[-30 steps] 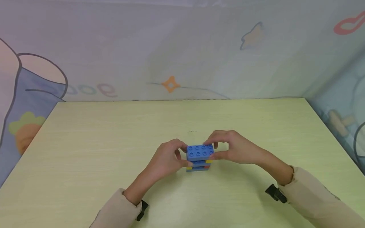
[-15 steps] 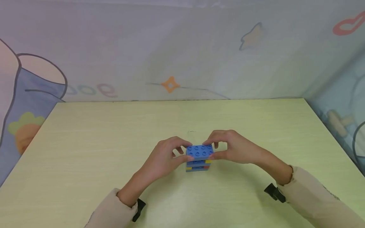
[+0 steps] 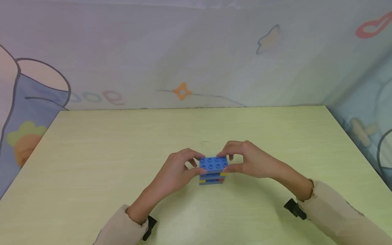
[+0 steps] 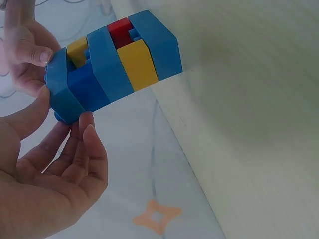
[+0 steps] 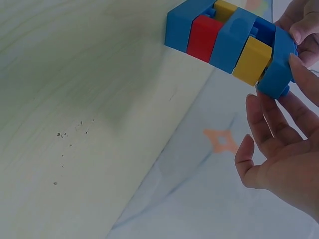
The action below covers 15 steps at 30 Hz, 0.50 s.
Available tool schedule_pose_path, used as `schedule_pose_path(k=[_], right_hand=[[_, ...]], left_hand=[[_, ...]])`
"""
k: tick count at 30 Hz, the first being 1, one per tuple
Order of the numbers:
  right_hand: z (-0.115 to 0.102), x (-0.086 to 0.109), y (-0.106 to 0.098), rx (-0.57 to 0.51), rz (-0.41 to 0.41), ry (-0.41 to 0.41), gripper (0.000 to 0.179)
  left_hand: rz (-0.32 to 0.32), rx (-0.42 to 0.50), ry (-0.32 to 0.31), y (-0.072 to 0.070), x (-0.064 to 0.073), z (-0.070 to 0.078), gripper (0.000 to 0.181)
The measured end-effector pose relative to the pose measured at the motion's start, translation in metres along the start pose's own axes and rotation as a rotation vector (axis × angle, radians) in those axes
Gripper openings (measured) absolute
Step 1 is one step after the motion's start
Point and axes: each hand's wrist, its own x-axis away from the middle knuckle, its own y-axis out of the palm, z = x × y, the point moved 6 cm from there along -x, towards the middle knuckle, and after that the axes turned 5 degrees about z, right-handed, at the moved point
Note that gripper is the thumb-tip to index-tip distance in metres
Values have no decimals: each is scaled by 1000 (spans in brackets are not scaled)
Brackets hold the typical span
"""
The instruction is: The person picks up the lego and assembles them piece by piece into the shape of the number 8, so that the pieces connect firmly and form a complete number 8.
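A toy brick tower [image 3: 212, 177] stands upright on the table, long blue bricks alternating with pairs of small ones. My left hand [image 3: 176, 170] pinches the left end of the topmost blue brick [image 3: 213, 164], thumb on the near side and fingers on the far side. At its right end, my right hand [image 3: 257, 160] pinches the same brick. In the left wrist view, a small yellow brick [image 4: 138, 64] and a red brick [image 4: 119, 32] fill the lower gap. The right wrist view shows another yellow brick [image 5: 252, 59] directly beneath the top brick.
The pale wooden table [image 3: 107, 143] stretches out around the tower. Behind it hangs a printed cloth backdrop [image 3: 137, 51], and a similar cloth covers the right side. A dark cable [image 3: 379, 153] curves at the right edge. Black clips [image 3: 295, 208] hang at the sleeves.
My left thumb has risen from lower on the tower to the top brick's near side, and the left fingers have shifted onto its far edge. The right hand keeps its hold.
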Motion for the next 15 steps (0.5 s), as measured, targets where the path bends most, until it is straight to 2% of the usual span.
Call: schedule_pose_path(k=[11, 15], right_hand=[[9, 2, 1, -58, 14, 66, 29], [11, 2, 2, -86, 16, 58, 29]], left_hand=[[2, -7, -6, 2, 1, 0, 26], [3, -5, -3, 1, 1, 1, 26]])
